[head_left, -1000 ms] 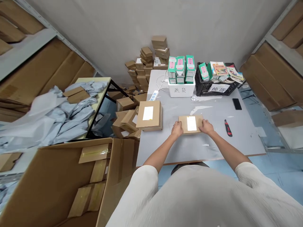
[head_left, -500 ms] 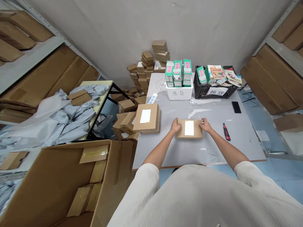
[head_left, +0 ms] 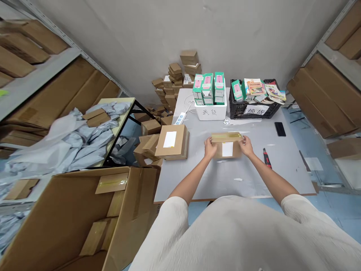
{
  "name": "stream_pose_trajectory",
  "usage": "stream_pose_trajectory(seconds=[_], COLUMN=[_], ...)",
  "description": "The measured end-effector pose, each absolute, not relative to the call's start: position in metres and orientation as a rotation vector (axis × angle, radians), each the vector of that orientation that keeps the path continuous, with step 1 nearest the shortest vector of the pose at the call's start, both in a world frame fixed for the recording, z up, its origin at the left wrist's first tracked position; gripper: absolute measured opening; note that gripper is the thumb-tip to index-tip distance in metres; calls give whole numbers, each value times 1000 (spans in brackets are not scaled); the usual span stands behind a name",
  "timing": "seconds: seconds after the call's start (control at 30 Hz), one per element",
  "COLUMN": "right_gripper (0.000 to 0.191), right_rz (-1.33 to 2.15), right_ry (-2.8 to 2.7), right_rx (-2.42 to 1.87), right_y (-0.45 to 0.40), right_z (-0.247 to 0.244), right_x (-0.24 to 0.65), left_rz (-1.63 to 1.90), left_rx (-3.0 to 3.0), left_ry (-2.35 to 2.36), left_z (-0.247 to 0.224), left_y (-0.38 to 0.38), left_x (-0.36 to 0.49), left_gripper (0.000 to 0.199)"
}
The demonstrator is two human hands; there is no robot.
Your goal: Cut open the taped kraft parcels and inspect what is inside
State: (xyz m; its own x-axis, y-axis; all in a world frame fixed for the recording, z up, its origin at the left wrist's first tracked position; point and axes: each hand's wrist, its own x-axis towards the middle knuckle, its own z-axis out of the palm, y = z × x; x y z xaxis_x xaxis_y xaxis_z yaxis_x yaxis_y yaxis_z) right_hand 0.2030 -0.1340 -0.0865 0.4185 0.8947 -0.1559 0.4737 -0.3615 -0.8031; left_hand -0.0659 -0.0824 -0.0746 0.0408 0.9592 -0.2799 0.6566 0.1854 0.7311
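Observation:
Between my two hands is a small brown cardboard box (head_left: 218, 150), tipped up so that its taped long side shows at the top and its white label faces me. My left hand (head_left: 210, 148) grips its left end, and my right hand (head_left: 246, 146) grips the right end. The box is slightly blurred. To the left, a larger cardboard box (head_left: 177, 141) with a white label rests on the grey table (head_left: 197, 184). A red and black utility knife (head_left: 267, 158) lies right of my right hand.
At the table's back stand a white bin (head_left: 210, 113) of green and pink boxes and a black crate (head_left: 239, 110) of booklets. A phone (head_left: 280, 129) lies at the right. A large open carton (head_left: 141, 188) stands at the lower left. Grey plastic bags (head_left: 84, 143) cover a side table.
The small box has been tilted up from lying flat, with both hands still on its ends. Its taped side now shows. The view has shifted slightly.

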Motion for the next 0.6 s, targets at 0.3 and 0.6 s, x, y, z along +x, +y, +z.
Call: stream_pose_trajectory(seconds=[0.3, 0.6], right_gripper=[45, 55], right_rz=[857, 874], right_ry=[-1323, -1160], right_rx=[-2097, -2068], right_y=[-165, -145], right_z=[-100, -102], right_x=[219, 220], left_rz=[326, 368], left_rx=[1501, 1557], left_ry=[1802, 1702], left_z=[-83, -92], left_y=[-113, -90], left_x=[-74, -78], left_gripper=[65, 64])
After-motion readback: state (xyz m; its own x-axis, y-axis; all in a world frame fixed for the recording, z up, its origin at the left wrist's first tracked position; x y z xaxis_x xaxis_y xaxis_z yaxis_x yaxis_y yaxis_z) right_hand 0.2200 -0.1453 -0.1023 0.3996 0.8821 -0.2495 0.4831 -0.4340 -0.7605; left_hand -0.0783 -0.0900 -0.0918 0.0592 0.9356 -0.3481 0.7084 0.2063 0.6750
